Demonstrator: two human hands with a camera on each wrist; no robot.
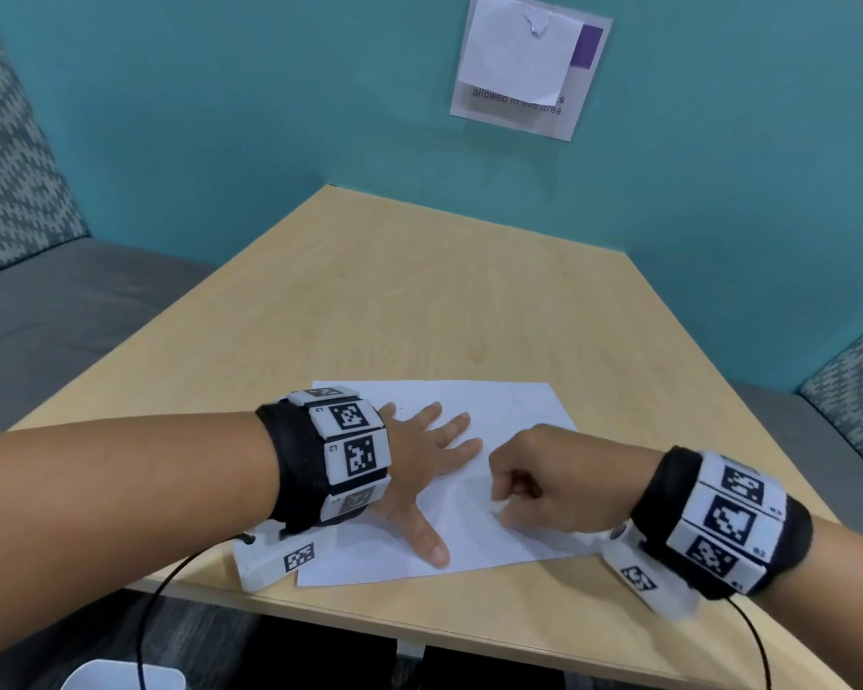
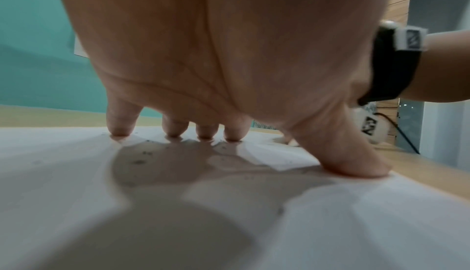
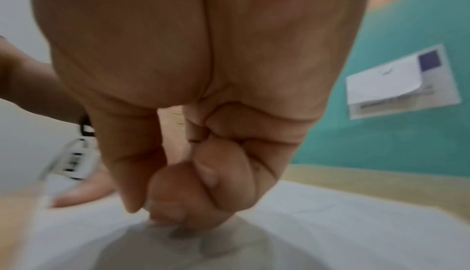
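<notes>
A white sheet of paper (image 1: pixel 509 415) lies on the wooden table (image 1: pixel 419 301), near its front edge. My left hand (image 1: pixel 429 445) lies flat on the sheet's left part with fingers and thumb spread. In the left wrist view its fingertips (image 2: pixel 206 133) press the paper (image 2: pixel 76 174), where small dark crumbs lie. My right hand (image 1: pixel 506 495) is curled over the middle of the sheet. Thumb and fingers pinch a small white eraser-like piece (image 1: pixel 497 507) against the paper. In the right wrist view the right hand (image 3: pixel 178 194) hides most of that piece.
A teal wall with a paper sign (image 1: pixel 524 67) stands behind the table. A grey bench seat (image 1: pixel 71 311) runs along the left and a patterned cushion (image 1: pixel 858 390) is at the right. Black cables (image 1: pixel 170 590) hang off the front edge from both wrist units.
</notes>
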